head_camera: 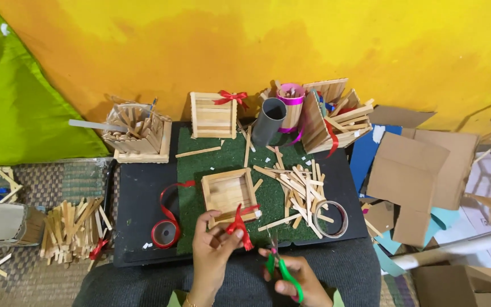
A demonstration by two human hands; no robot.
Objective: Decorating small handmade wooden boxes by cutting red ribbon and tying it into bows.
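A yellow wall (291, 45) fills the back, with green cloth (12, 96) to its left; below it a black board (143, 193) lies across the person's lap as a desk, a green turf mat (228, 156) on its middle; woven floor matting (24, 273) shows left of the board, cardboard sheets (410, 170) right of it. On the mat sits an open stick box (228, 193); right of the box a heap of sticks (299, 193) and a tape ring (331, 219); left of it a red ribbon spool (165, 233); behind it a finished crate (214, 115) with a red bow and a grey tube (268, 121). At the box's near edge the left hand (211, 256) has its grip pinched on a red ribbon (240, 227), whose long axis runs up and down, tail end toward the person; right of it the right hand (294, 278) has its grip closed through the handles of green scissors (279, 270), blades pointing up-left at the ribbon.
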